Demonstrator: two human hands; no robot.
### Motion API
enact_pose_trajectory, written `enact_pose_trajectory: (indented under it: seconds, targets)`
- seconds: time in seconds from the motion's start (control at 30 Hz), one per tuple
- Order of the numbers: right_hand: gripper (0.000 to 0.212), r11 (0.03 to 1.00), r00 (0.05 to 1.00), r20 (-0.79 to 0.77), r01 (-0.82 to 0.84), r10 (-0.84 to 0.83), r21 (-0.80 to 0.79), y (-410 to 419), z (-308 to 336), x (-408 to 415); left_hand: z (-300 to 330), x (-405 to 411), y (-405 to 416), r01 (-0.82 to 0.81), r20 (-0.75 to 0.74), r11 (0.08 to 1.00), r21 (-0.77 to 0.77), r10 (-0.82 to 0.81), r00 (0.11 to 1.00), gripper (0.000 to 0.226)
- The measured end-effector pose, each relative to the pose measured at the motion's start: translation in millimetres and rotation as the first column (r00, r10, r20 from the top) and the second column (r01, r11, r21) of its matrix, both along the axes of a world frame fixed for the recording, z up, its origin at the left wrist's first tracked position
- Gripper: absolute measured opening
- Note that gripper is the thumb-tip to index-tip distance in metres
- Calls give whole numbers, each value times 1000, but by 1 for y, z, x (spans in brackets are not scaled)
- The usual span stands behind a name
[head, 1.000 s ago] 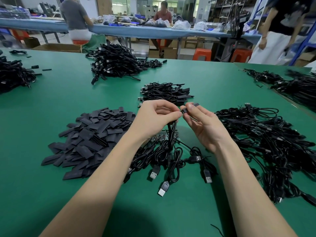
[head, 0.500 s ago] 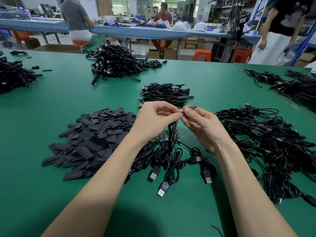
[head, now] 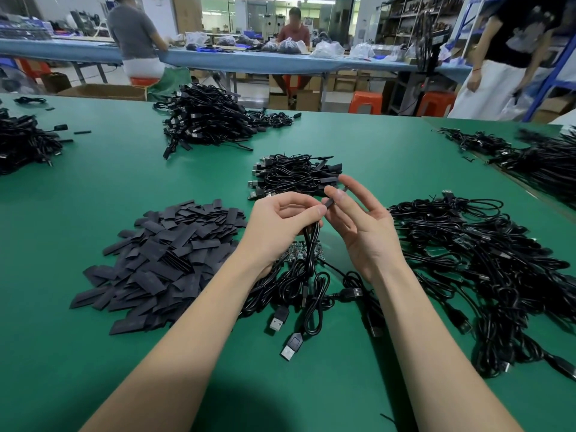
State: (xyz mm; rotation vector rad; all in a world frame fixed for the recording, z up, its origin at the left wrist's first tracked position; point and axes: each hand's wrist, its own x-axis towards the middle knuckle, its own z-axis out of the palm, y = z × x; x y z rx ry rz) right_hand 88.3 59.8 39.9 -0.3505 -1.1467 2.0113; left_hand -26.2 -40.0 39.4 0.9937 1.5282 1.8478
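My left hand (head: 280, 226) grips a black USB cable (head: 311, 244) that hangs down to a loose bunch of cables (head: 311, 291) on the green table (head: 93, 353). My right hand (head: 358, 222) is just right of it, palm toward me, and pinches a small black sleeve (head: 335, 198) on the cable's end between thumb and forefinger, its other fingers spread. A small green circuit board (head: 299, 252) lies under the hanging cable.
A heap of flat black sleeves (head: 162, 260) lies at the left. Cable piles sit ahead (head: 293, 176), far ahead (head: 205, 120), at the right (head: 483, 260), far left (head: 21, 145) and far right (head: 545, 160). People work at a blue table (head: 249, 62) behind.
My right hand's fingers have spread open and risen while thumb and forefinger keep the sleeve. My left hand stays on the cable.
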Motion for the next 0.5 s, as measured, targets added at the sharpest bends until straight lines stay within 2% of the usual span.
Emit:
enact_pose_trajectory:
  seconds: [0.5]
  targets:
    - [29, 999, 998, 55, 36, -37, 23, 5, 4, 5, 1, 3, 0, 7, 1, 1000, -25, -7, 1000, 6]
